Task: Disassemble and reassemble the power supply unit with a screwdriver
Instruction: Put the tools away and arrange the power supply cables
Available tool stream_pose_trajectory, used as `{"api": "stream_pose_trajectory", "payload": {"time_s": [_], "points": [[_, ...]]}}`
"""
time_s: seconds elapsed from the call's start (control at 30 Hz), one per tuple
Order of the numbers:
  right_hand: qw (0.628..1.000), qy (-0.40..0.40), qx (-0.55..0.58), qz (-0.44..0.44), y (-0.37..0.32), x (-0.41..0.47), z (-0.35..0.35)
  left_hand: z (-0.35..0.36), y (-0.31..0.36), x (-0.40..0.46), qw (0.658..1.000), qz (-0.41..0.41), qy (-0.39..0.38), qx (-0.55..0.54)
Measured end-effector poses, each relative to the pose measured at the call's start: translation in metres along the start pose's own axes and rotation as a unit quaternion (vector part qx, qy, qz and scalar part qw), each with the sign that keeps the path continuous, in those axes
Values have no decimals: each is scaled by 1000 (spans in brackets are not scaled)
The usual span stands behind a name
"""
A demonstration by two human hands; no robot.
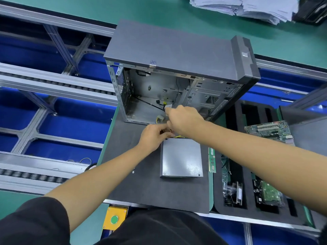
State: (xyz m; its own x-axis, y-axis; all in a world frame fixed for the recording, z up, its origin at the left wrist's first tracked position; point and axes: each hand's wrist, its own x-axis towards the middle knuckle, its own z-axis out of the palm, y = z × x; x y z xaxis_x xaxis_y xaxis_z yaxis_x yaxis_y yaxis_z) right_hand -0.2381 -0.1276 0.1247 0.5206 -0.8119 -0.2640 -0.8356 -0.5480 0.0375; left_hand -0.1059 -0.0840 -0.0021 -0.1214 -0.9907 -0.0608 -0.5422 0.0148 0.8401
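The left hand [153,137] and right hand [184,121] overlap above the far edge of the grey power supply unit [181,157], hiding where its yellow and black cables [177,136] leave the casing. Both hands' fingertips are covered, so what each grips cannot be told. The right hand also blocks the lower middle of the open computer case [169,55]. The connectors inside the case are too small to identify. A stack of papers [244,7] is cut off by the top edge, as is a dark object at the top right corner. The right forearm covers part of the black foam tray [233,206].
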Motion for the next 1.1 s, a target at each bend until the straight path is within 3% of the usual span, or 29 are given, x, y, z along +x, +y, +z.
{"api": "stream_pose_trajectory", "payload": {"time_s": [0.1, 0.23, 0.3, 0.37, 0.43, 0.47, 0.53, 0.63, 0.73, 0.77, 0.83, 0.9, 0.97, 1.03, 1.1], "points": [[1000, -5, -7, -26, 8, 3, -4, 7, -3, -2, 1000, 0, 9, -26], [968, -37, -111, -222, 29, 9, -22, 14, -7, -5, 999, 3, 16, -47], [909, -75, -187, -366, 34, 17, -33, 16, -11, -7, 999, 14, 19, -46], [825, -88, -271, -488, 32, 24, -40, 16, -14, -10, 998, 35, 21, -36], [792, -69, -291, -533, 28, 27, -39, 17, -18, -13, 998, 43, 26, -43], [803, -54, -281, -523, 27, 26, -36, 18, -19, -15, 997, 40, 36, -49], [868, -31, -225, -443, 24, 19, -26, 23, -22, -15, 997, 27, 47, -57], [974, -55, -80, -204, 16, 8, -13, 27, -23, -15, 996, 14, 47, -76], [997, -66, 31, -24, 5, 2, -10, 29, -20, -17, 994, 20, 65, -86], [996, -72, 43, -16, 0, 1, -8, 29, -19, -18, 994, 23, 72, -80], [991, -93, 15, -95, -5, 0, -9, 31, -20, -21, 994, 25, 85, -68], [958, -90, -122, -242, -3, 6, -18, 32, -21, -23, 993, 37, 100, -54], [884, -79, -260, -379, 5, 20, -31, 32, -20, -22, 991, 39, 96, -79], [822, -84, -317, -465, 8, 30, -41, 32, -19, -20, 991, 36, 89, -93], [798, -84, -324, -501, 5, 32, -37, 32, -21, -21, 991, 34, 82, -103]]}}
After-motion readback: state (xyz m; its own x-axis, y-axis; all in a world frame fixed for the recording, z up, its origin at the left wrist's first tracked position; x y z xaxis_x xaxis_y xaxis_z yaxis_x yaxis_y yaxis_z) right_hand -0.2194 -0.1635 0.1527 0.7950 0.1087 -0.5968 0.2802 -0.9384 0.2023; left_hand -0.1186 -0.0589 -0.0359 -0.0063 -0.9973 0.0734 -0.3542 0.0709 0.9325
